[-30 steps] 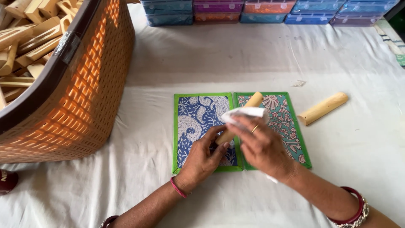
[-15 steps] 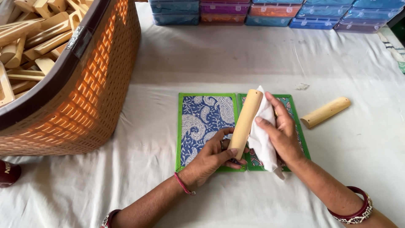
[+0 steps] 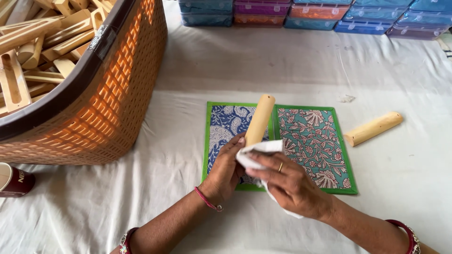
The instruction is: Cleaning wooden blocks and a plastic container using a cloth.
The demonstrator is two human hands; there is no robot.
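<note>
Left hand (image 3: 228, 171) holds a wooden stick (image 3: 259, 120) upright while right hand (image 3: 289, 186) presses a white cloth (image 3: 259, 150) against it.

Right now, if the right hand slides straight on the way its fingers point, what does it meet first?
The right hand points up-left, so it seems to meet the left hand first, at the wooden stick.

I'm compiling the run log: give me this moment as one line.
left hand: holds pale wooden cylinder upright | right hand: presses white cloth on its lower end | under: two green-bordered patterned mats
</note>
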